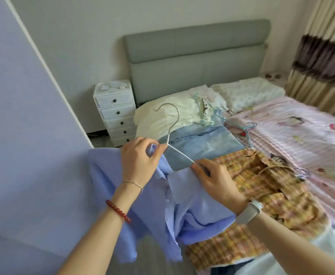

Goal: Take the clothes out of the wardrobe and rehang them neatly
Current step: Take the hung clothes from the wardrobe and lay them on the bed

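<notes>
Your left hand (137,158) pinches the collar of a light blue shirt (152,195) against the neck of a white wire hanger (171,133), hook up. Your right hand (215,180) grips the hanger's right arm together with the shirt's front panel. You hold the shirt off the near left edge of the bed (301,135), its tail hanging down. On the bed, just beside your right hand: a yellow plaid garment (262,195). Beyond it, a denim piece (208,140), then a cream pillow (170,114) at the headboard. White drawer unit (116,114) stands left of the bed.
</notes>
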`<act>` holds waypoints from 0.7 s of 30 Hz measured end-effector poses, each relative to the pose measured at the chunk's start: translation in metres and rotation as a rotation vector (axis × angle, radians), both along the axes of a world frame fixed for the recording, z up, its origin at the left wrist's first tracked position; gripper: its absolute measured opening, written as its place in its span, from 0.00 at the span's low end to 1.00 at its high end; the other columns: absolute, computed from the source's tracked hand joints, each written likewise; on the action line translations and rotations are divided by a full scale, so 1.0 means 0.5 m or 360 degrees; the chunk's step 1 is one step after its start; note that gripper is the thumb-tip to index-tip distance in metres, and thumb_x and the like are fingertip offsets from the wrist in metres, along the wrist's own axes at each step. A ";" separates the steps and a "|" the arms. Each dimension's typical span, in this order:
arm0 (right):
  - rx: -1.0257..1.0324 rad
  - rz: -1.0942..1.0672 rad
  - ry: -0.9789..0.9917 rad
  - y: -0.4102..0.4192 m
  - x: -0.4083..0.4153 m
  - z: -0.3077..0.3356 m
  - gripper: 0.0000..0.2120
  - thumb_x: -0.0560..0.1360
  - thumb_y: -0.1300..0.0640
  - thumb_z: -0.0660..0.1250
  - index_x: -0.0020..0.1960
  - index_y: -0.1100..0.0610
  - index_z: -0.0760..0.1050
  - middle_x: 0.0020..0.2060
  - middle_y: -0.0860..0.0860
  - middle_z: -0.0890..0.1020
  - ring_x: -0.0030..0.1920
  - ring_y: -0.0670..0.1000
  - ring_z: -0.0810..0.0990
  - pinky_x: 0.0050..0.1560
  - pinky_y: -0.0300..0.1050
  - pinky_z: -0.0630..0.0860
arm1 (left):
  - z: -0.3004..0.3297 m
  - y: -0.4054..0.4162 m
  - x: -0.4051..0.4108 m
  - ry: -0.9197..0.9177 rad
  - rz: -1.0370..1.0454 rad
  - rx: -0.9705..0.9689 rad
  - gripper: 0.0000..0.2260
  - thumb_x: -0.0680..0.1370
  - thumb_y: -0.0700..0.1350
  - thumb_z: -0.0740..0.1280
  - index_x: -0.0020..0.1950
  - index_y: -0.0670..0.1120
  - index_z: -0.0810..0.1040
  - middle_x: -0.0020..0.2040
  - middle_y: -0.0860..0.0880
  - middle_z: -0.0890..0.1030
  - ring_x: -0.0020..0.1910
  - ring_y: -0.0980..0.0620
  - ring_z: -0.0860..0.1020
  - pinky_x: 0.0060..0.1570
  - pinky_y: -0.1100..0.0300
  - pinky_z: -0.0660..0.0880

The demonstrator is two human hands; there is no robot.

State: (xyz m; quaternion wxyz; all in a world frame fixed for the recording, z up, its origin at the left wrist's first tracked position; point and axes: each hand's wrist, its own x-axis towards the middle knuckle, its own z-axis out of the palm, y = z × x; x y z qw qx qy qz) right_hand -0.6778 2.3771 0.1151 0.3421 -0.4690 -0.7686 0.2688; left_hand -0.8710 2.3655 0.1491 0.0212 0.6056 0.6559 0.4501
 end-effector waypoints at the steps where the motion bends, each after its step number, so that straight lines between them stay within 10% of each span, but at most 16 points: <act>1: -0.0004 -0.0098 0.0058 0.012 0.015 0.004 0.15 0.77 0.55 0.62 0.32 0.45 0.68 0.23 0.41 0.71 0.27 0.44 0.65 0.33 0.42 0.62 | 0.006 0.029 0.017 0.0021 -0.0042 0.0013 0.11 0.72 0.49 0.67 0.40 0.41 0.81 0.40 0.46 0.82 0.41 0.43 0.78 0.48 0.48 0.72; 8: 0.0062 -0.0764 0.0249 0.095 0.200 0.007 0.17 0.77 0.59 0.62 0.29 0.56 0.67 0.24 0.48 0.64 0.26 0.45 0.61 0.29 0.38 0.58 | -0.024 0.184 0.207 0.0141 -0.0481 -0.0018 0.19 0.77 0.45 0.65 0.66 0.40 0.72 0.69 0.40 0.68 0.70 0.40 0.64 0.68 0.45 0.61; 12: 0.0049 -0.1090 0.0333 0.153 0.361 -0.017 0.17 0.77 0.60 0.61 0.34 0.71 0.69 0.26 0.60 0.67 0.32 0.51 0.62 0.31 0.44 0.56 | -0.089 0.254 0.337 0.0203 -0.0669 -0.0357 0.22 0.79 0.49 0.61 0.72 0.45 0.65 0.74 0.44 0.59 0.74 0.45 0.56 0.71 0.49 0.53; 21: -0.0370 -0.1597 0.0107 0.359 0.682 -0.294 0.13 0.78 0.60 0.59 0.40 0.68 0.74 0.37 0.66 0.78 0.40 0.61 0.73 0.38 0.47 0.60 | -0.369 0.409 0.579 0.0842 -0.0941 -0.1135 0.26 0.80 0.55 0.54 0.76 0.53 0.49 0.77 0.48 0.48 0.75 0.45 0.45 0.72 0.44 0.47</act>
